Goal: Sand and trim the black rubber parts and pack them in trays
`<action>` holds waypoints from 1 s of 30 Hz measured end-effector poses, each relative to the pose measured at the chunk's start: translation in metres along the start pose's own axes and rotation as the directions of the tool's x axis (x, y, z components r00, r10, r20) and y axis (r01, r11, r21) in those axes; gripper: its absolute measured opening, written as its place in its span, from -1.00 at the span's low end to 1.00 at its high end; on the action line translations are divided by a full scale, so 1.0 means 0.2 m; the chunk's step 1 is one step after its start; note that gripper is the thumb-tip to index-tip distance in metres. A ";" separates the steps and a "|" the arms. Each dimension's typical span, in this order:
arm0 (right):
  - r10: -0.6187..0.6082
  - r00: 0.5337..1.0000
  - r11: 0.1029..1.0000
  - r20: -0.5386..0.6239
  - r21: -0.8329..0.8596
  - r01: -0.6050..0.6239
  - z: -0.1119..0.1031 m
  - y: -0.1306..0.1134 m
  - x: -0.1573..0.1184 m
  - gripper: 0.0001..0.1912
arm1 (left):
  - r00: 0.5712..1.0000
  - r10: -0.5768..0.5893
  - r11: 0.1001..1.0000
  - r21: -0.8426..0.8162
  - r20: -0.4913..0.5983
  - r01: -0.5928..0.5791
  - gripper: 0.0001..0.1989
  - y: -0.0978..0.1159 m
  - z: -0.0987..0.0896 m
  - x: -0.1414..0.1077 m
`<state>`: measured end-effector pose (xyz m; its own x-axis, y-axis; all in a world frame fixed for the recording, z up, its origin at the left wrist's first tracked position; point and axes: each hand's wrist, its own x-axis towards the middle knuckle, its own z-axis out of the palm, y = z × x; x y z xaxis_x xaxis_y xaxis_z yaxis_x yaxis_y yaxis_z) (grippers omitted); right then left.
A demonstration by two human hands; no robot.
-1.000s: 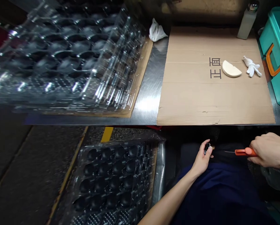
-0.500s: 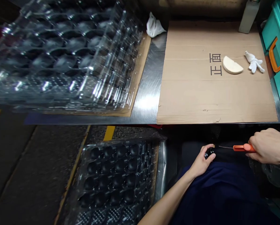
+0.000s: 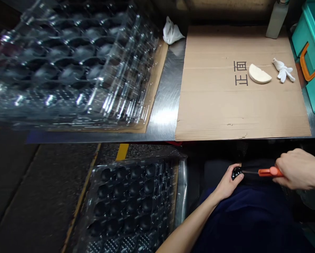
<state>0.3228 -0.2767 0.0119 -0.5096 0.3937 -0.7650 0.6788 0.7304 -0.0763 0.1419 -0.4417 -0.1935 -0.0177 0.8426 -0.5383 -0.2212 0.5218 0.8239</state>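
My left hand point(image 3: 228, 182) is closed around a small, shiny black part point(image 3: 236, 173) with a ribbed or knobbed surface, held above my lap; its exact kind is too small to make out. In my right hand point(image 3: 296, 168) is a tool with an orange handle point(image 3: 268, 172) and a thin metal shaft point(image 3: 250, 172). The shaft points left, and its tip is at the black part, touching or very near it. My fingers hide the back of the handle and much of the part.
Clear plastic trays with round pockets are stacked on the metal bench point(image 3: 168, 95) and at lower left point(image 3: 132, 191). On the cardboard sheet point(image 3: 212, 112) lie a white half-disc point(image 3: 259, 74) and a crumpled white cloth point(image 3: 283, 70). A bottle point(image 3: 277, 19) and teal box point(image 3: 312, 59) stand right.
My right hand has moved left and slightly down, bringing the tool's tip up to the black part. That part has turned a little in my left hand.
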 end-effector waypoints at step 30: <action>0.795 0.315 0.278 -0.518 0.773 0.571 0.58 0.30 -0.41 -0.68 | 0.867 -0.484 0.688 -0.562 0.117 0.460 -0.64 0.04 -0.06 0.07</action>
<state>0.4668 -0.3310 -0.0045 0.1055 0.9940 0.0299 0.3060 -0.0039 -0.9520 0.1280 -0.4275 -0.1961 0.2060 0.4939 -0.8448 -0.7084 0.6709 0.2194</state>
